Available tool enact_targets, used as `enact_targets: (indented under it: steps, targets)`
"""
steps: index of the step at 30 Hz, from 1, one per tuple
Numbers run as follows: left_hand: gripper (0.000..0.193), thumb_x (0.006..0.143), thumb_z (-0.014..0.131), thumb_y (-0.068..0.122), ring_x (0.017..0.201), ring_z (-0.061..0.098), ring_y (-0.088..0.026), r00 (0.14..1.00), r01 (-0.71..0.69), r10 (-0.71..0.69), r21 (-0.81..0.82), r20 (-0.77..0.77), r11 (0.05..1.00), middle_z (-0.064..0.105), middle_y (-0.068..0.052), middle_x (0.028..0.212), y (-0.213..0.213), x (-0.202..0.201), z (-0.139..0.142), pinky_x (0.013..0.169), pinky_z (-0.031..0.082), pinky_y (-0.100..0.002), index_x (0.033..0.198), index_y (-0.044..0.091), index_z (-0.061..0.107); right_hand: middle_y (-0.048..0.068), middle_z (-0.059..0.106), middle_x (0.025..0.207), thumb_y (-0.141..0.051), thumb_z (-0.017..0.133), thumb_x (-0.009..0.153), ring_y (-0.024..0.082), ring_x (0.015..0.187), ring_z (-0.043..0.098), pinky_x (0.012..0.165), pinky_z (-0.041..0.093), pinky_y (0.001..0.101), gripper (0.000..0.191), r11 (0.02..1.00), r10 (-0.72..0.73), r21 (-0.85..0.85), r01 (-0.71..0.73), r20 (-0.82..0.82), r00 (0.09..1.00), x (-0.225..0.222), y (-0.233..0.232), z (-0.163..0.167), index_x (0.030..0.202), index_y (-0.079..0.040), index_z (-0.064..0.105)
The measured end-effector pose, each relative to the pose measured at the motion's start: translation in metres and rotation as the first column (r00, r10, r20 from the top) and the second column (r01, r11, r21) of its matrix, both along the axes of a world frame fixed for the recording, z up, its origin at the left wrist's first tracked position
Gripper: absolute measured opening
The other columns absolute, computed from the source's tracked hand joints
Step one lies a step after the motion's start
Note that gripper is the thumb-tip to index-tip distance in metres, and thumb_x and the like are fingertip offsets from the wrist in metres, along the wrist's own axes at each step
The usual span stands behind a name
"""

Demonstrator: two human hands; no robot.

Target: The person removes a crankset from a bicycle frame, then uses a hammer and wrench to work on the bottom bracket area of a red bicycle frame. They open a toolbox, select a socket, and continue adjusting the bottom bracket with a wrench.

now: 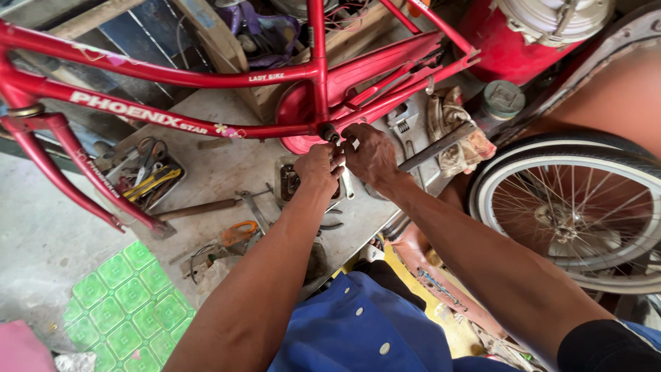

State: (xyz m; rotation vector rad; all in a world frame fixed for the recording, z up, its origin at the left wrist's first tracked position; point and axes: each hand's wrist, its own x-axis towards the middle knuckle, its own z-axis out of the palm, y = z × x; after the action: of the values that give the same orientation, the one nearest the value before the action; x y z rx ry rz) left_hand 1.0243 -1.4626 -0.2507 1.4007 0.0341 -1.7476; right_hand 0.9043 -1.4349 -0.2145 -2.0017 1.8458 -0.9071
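At far left on the cluttered worktop (220,172), a shallow tray (141,180) is holding pliers and hand tools. At centre, the left hand (319,165) and right hand (370,153) are both closing around the bottom bracket spindle (329,133) under the red bicycle frame (206,103). That steel part is looking rigid, heavy, probably greasy, best gripped at its end; a spoked wheel (578,207) is lying right.

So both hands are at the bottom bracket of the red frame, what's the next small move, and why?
Probably steady the red frame with the left hand while the right hand turns the dark fitting by fingertip: both hands pinch it, and no tool is in either hand.
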Motion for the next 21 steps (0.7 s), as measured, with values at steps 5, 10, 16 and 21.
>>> enact_targets:
  steps: [5, 10, 16, 21]
  targets:
    - [0.009, 0.083, 0.072, 0.007, 0.058, 0.058, -0.016, 0.995, 0.065, -0.060, -0.049, 0.085, 0.997, 0.068, -0.006, 0.074, 0.001, 0.010, 0.002, 0.056, 0.047, -0.034, 0.080, 0.002, 0.066, 0.016, 0.076, 0.097, -0.021, 0.068, 0.088, 0.039, 0.086, 0.072, 0.074, 0.057, 0.0483, 0.019, 0.998, 0.035, 0.041, -0.037, 0.039, 0.999, 0.012, -0.002, 0.003, 0.102, -0.009, 0.075]
    - [0.012, 0.085, 0.072, 0.011, 0.056, 0.058, -0.017, 0.986, 0.090, -0.068, -0.140, 0.150, 0.986, 0.067, -0.007, 0.073, 0.000, 0.012, 0.003, 0.053, 0.042, -0.032, 0.081, 0.001, 0.068, 0.017, 0.076, 0.092, -0.025, 0.070, 0.087, 0.040, 0.085, 0.072, 0.077, 0.057, 0.0497, 0.020, 0.974, -0.051, 0.222, 0.049, 0.001, 0.999, 0.014, -0.005, 0.006, 0.096, -0.010, 0.077]
    - [0.013, 0.087, 0.073, 0.014, 0.058, 0.063, -0.016, 0.945, 0.114, -0.061, -0.150, 0.322, 0.982, 0.069, -0.006, 0.076, 0.001, 0.009, 0.003, 0.053, 0.046, -0.030, 0.085, 0.001, 0.072, 0.018, 0.076, 0.092, -0.025, 0.070, 0.087, 0.040, 0.083, 0.073, 0.076, 0.057, 0.0494, 0.021, 0.985, -0.048, 0.165, 0.050, -0.016, 0.999, 0.013, -0.004, 0.005, 0.097, -0.008, 0.075]
    - [0.016, 0.088, 0.073, 0.013, 0.059, 0.062, -0.017, 0.938, 0.138, -0.084, -0.139, 0.337, 0.981, 0.070, -0.007, 0.078, 0.003, 0.008, 0.000, 0.053, 0.045, -0.031, 0.087, -0.002, 0.072, 0.015, 0.077, 0.093, -0.026, 0.069, 0.087, 0.039, 0.082, 0.073, 0.073, 0.057, 0.0488, 0.021, 0.992, -0.024, 0.123, 0.026, -0.020, 1.000, 0.015, -0.004, 0.003, 0.097, -0.008, 0.074]
